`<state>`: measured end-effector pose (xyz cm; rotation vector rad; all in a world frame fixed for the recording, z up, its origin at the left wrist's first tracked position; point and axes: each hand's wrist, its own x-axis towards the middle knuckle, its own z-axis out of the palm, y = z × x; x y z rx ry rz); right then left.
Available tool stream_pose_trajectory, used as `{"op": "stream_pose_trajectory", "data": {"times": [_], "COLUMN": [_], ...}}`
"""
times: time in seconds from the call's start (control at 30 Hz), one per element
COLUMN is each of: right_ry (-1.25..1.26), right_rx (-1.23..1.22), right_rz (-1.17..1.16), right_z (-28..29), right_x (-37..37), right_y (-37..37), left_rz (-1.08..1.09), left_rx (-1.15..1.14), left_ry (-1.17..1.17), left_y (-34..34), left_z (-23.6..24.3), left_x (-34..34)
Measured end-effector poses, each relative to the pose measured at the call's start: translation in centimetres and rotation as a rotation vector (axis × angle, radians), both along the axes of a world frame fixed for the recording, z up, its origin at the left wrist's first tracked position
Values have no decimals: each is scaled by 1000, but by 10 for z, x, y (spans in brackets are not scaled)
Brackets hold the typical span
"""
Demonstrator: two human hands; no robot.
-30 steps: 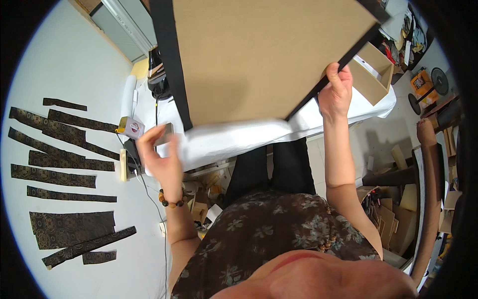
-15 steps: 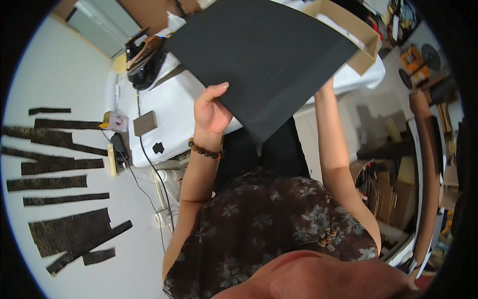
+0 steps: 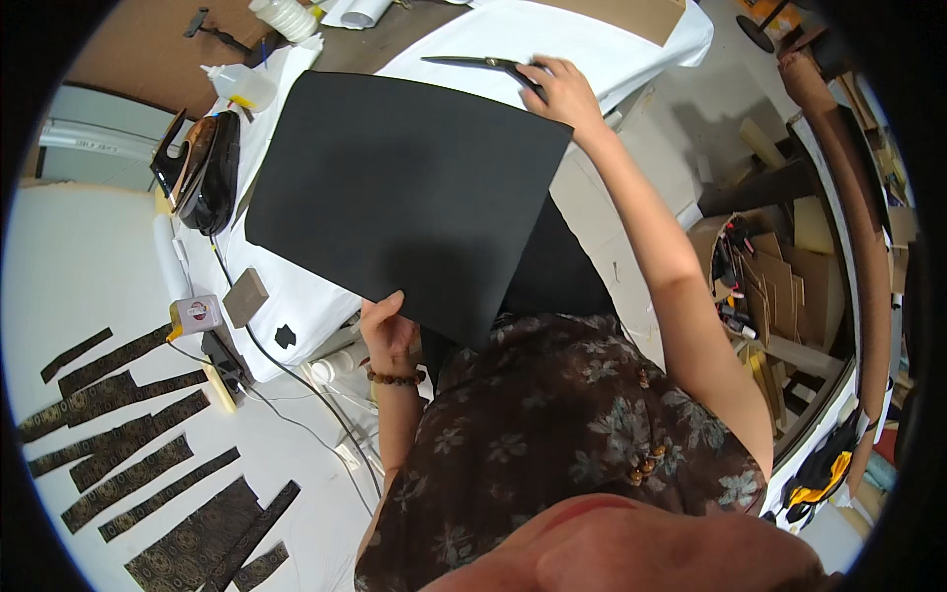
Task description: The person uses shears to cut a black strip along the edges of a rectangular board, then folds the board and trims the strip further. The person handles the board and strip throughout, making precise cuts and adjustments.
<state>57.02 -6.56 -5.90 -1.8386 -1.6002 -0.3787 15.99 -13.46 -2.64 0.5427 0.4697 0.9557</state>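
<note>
Panel (image 3: 395,178) at eleven o'clock, apparently uncut as yet, is clamped in the fingers of the left hand (image 3: 387,331), while the right hand (image 3: 569,97) has fingers closed on scissors (image 3: 492,63) at twelve.

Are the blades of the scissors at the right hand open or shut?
Shut: the scissors show as one narrow line toward the tip. The right hand partly covers the other end.

Table (image 3: 383,41) is carrying white cloth (image 3: 449,37). Iron (image 3: 211,178) is resting along left side. Grey block (image 3: 246,297) and black scrap (image 3: 285,336) are lying toward near-left corner. Cardboard box (image 3: 636,17) is sitting at far right. Scissors (image 3: 473,62) are showing against cloth; contact unclear.
</note>
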Motion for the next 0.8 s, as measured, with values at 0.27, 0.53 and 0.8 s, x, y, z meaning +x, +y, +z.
{"op": "stream_pose_trajectory", "data": {"times": [0.27, 0.53, 0.8], "right_ry": [424, 1773, 2261], "right_rx": [312, 151, -90], "right_rz": [14, -1, 231], "right_z": [10, -20, -16], "right_x": [5, -65, -67], "right_y": [-8, -123, -108], "left_rz": [7, -74, 205], "left_rx": [-24, -242, 992], "left_ry": [99, 594, 1279], "left_y": [16, 19, 76], "left_z": [-20, 0, 114], "left_x": [-20, -27, 52]}}
